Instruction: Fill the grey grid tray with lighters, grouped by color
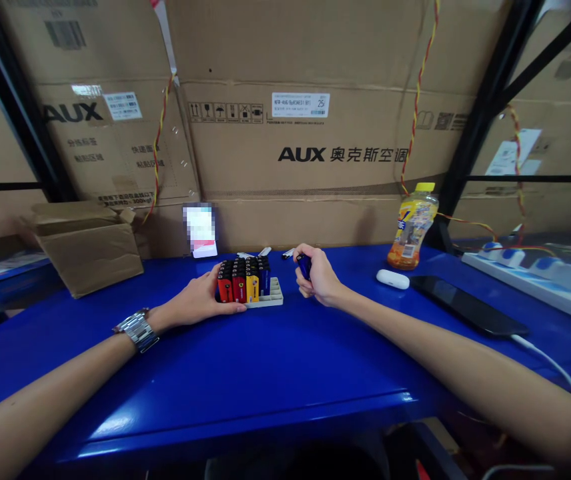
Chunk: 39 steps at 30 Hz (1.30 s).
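A pale slotted tray (274, 295) stands on the blue table (265, 360), filled with several upright lighters (243, 279) in red, yellow and blue. My left hand (200, 301), a metal watch on its wrist, rests against the tray's left side, thumb along its front and fingers curled around it. Just right of the tray, my right hand (318, 275) is closed on a dark blue lighter (304, 265), held a little above the table. The tray's right-hand slots are bare.
A few loose small parts (265, 253) lie behind the tray. A juice bottle (412, 227), white earbud case (392, 279), black phone (468, 305) with cable and a power strip (535, 279) sit right. An open cardboard box (85, 243) stands left; large cartons line the back.
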### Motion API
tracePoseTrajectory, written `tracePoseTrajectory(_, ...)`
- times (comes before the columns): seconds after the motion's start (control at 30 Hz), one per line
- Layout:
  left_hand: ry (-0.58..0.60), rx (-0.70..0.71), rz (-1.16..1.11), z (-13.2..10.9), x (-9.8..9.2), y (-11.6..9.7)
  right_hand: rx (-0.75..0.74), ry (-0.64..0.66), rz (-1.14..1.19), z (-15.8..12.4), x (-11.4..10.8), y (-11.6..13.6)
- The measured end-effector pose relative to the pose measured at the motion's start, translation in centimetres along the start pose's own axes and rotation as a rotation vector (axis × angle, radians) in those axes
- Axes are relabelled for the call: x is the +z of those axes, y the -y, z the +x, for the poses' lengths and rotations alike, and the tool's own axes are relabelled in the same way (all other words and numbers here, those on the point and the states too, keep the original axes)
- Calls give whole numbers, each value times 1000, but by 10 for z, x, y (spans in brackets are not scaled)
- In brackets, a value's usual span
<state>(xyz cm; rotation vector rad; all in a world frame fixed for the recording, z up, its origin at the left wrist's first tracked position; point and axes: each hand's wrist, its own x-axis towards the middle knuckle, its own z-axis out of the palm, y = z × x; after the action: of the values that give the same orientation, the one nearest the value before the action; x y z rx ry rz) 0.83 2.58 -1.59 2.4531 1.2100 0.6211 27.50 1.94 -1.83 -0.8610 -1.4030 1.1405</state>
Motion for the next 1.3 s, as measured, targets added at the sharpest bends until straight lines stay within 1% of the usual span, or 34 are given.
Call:
tracePoseTrajectory(0.17, -4, -1, 14, 1, 0, 1, -53, -37, -22, 1, 1, -1)
tracePoseTrajectory(0.33, -4, -5, 16, 2, 1, 3, -3, -42, -45, 3, -1, 0)
tracePoseTrajectory(0.43, -11, -9, 28, 2, 1, 3, 2, 7, -81, 2, -1, 3)
tracePoseTrajectory(0.5, -15, -8, 30, 2, 1, 3, -29, 59, -161, 1, 0, 5)
tracePoseTrajectory(0.57, -16, -12, 26, 2, 1, 1, -93, 118, -261, 0, 1, 7)
tracePoseTrajectory(0.67, -14, -12, 27, 2, 1, -1, -270, 173, -403, -1, 3, 12)
tracePoseTrajectory(0.73, -12, -12, 36, 1, 0, -3, -382, 153, -477, -1, 5, 16)
tracePoseTrajectory(0.8, -14, -15, 41, 1, 0, -3, -433, 117, -502, -1, 8, 18)
tracePoseTrajectory(0.87, -18, -12, 36, 1, 0, -2, -433, 107, -472, -2, 12, 18)
tracePoseTrajectory(1.0, -21, 15, 22, 1, 1, 0, -394, 183, -416, -2, 17, 12)
tracePoseTrajectory(1.13, -14, 22, 2, 0, 1, -1, -348, 228, -411, -3, 18, 7)
tracePoseTrajectory(1.3, -10, 16, 0, 0, 1, -3, -298, 256, -414, -5, 17, 8)
